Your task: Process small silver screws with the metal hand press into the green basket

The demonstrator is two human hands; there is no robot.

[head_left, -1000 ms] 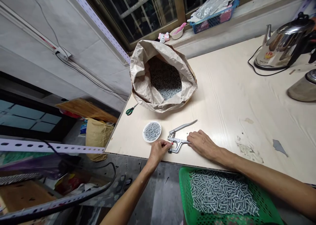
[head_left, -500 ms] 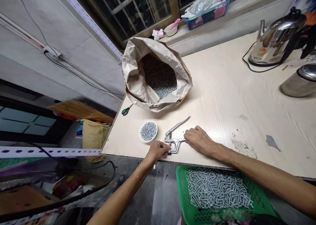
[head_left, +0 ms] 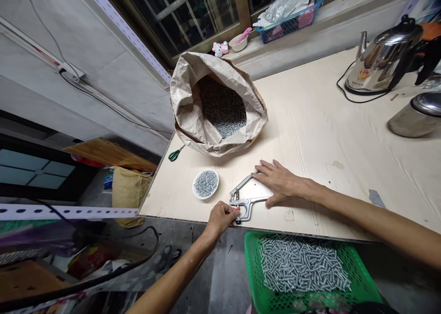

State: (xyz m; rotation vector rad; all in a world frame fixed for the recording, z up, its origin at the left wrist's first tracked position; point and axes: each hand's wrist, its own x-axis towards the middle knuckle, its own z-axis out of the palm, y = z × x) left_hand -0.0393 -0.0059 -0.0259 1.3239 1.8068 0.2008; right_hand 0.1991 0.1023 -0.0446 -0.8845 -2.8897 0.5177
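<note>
Pale tabletop [head_left: 303, 121]; pliers [head_left: 254, 200], long axis left-right, 2 handles [head_left: 243, 183] pointing right

A single head-worn camera looks forward and steeply down from the person's side of the wooden-topped table [head_left: 310, 103], above the green plastic basket [head_left: 254, 282], which is nearest and cut off by the lower border. The left hand [head_left: 219, 217], right hand [head_left: 277, 181] and hand-press pliers [head_left: 257, 199] lie a little farther off, below centre. The wide view reaches the barred window [head_left: 203, 15] at the top and sits askew, the table's far edge climbing rightward.
</note>
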